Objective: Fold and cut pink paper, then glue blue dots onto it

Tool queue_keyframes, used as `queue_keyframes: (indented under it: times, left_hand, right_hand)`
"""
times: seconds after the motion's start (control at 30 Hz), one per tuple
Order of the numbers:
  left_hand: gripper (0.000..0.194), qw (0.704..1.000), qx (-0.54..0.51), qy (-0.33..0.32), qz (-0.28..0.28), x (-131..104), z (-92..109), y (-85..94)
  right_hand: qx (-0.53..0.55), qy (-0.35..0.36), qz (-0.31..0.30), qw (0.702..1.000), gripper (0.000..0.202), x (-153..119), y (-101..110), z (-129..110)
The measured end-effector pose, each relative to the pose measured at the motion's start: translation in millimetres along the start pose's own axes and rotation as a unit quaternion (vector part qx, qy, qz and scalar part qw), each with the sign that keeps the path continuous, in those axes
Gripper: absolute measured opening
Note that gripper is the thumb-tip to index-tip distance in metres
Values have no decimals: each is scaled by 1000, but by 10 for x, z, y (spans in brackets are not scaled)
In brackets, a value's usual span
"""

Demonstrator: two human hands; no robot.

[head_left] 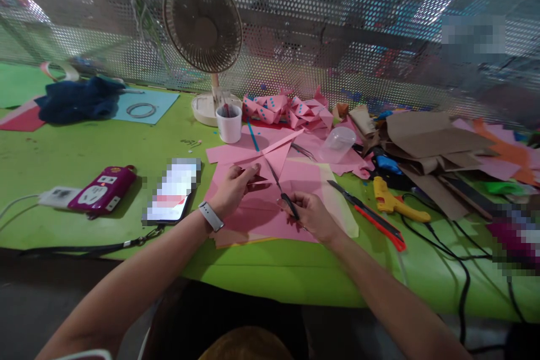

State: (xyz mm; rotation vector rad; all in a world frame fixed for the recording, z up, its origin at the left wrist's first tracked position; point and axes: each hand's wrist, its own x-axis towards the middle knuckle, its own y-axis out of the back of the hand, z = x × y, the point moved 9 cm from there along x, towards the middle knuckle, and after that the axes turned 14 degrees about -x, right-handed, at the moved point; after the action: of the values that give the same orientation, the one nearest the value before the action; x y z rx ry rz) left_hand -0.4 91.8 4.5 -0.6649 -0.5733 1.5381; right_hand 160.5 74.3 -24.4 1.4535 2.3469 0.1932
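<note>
My right hand (311, 215) is closed round the dark handles of a pair of scissors (290, 206), whose blades point away and slightly left. The blades meet a pink sheet of paper (283, 148); exactly how far they are apart is hard to see. My left hand (235, 187), with a pale watch band at the wrist, pinches the pink paper between thumb and fingers, left of the blades. Under both hands lie more pink sheets (257, 224) and a pale yellow sheet (346, 211). A pair of tweezers (302, 151) rests just beyond the scissors.
Right of the papers lie a red-and-black utility knife (377, 223) and a yellow glue gun (396, 202) with cables. Brown paper (430, 138) is heaped behind. Folded pink shapes (291, 111), a white cup (229, 125) and a fan (203, 28) stand at the back. At left: a phone (174, 194), a purple power strip (103, 191).
</note>
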Motion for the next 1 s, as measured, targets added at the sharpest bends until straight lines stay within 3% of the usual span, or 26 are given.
queue_keyframes:
  times: [0.37, 1.0]
  left_hand:
    - [43, 999, 18, 16, -24, -30, -40, -65]
    - [39, 999, 31, 6, -8, -40, -47, -32]
  right_hand:
    - [10, 4, 3, 1000, 42, 10, 19, 9]
    - [-11, 4, 5, 1000, 42, 16, 16, 23]
